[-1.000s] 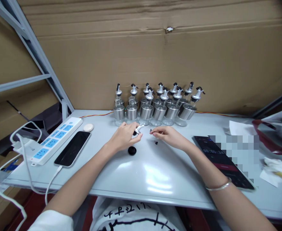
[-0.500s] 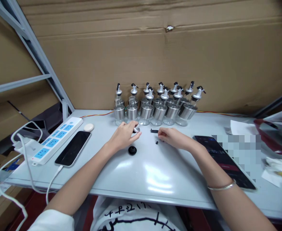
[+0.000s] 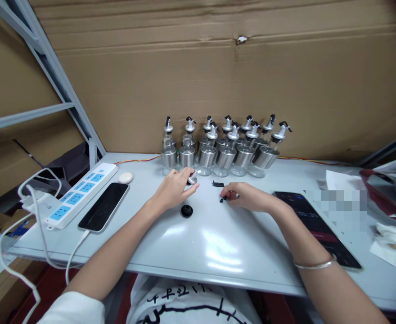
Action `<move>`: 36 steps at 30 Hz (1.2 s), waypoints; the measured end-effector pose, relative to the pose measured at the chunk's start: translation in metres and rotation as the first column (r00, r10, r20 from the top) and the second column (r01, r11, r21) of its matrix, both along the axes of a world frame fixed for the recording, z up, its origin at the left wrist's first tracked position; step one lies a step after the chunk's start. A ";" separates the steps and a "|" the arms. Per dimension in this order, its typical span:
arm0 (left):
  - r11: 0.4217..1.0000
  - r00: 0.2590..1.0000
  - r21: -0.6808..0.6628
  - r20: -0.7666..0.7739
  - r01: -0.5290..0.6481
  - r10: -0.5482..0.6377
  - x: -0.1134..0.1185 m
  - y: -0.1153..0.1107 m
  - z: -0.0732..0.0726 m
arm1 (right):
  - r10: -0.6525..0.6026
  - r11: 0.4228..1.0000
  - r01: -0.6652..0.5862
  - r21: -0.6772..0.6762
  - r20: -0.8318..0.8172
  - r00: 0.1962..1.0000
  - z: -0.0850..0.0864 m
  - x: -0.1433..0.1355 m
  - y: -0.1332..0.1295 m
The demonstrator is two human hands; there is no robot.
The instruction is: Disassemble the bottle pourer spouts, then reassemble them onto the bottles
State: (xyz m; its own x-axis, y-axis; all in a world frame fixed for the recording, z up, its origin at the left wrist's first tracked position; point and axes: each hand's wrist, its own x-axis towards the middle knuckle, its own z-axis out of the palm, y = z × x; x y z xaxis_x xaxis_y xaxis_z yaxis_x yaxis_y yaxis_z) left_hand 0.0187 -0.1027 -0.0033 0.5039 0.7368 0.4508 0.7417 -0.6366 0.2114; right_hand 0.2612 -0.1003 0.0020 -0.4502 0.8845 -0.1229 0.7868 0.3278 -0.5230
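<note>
My left hand [image 3: 175, 189] holds a silver pourer part [image 3: 192, 179] between thumb and fingers, just above the table. My right hand [image 3: 243, 195] has its thumb and fingertips pinched at a small black piece [image 3: 224, 198]. Beside those fingertips another tiny black piece [image 3: 221, 201] lies on the table. A thin black lever [image 3: 218, 184] rests just beyond my right fingers. A round black cap [image 3: 186, 211] sits nearer to me, below my left hand. Glass bottles with steel sleeves [image 3: 206, 156] stand in two rows behind my hands, most topped with silver and black pourers.
On the left are a white power strip [image 3: 83, 193], a phone [image 3: 104, 207] on a cable and a round white object [image 3: 125, 178]. A larger phone [image 3: 316, 229] and crumpled paper [image 3: 392, 238] lie right. Cardboard [image 3: 184, 81] rises behind.
My right hand has moved off the black lever and slightly nearer to me, to the tiny black pieces. My left hand keeps the silver part. The view has shifted slightly.
</note>
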 end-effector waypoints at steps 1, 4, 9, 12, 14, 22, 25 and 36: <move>1.000 1.000 0.002 0.001 -0.001 0.001 0.000 0.000 0.000 | -0.001 1.000 0.001 -0.004 -0.019 1.000 -0.001 -0.001 -0.001; 1.000 1.000 0.002 0.009 -0.001 0.001 0.000 0.000 -0.002 | 0.013 1.000 -0.013 -0.007 -0.076 0.997 -0.003 -0.005 -0.002; 0.999 0.996 0.030 0.075 0.038 -0.040 -0.001 0.001 0.000 | 0.036 0.999 -0.034 0.015 -0.098 0.995 -0.003 -0.010 -0.004; 0.993 0.989 0.104 0.131 0.049 -0.062 -0.001 0.001 0.002 | 0.048 0.999 -0.048 -0.001 -0.038 0.998 -0.001 -0.009 -0.005; 0.992 0.980 0.124 0.189 0.032 -0.055 -0.001 0.002 0.002 | 0.062 0.998 -0.062 -0.022 0.001 0.998 0.001 -0.008 -0.006; 0.915 0.717 -0.301 0.697 0.268 0.019 0.011 -0.002 0.003 | 0.018 0.998 0.006 0.063 -0.366 0.931 0.012 -0.014 -0.010; 0.881 0.648 -0.306 0.762 0.361 -0.001 0.016 -0.006 0.003 | -0.003 0.999 -0.018 -0.030 -0.591 0.807 0.014 -0.029 -0.016; 0.957 0.829 -0.011 0.502 0.290 -0.245 0.015 -0.010 -0.004 | -0.193 0.973 -0.033 -0.229 -0.882 0.429 0.004 -0.056 -0.025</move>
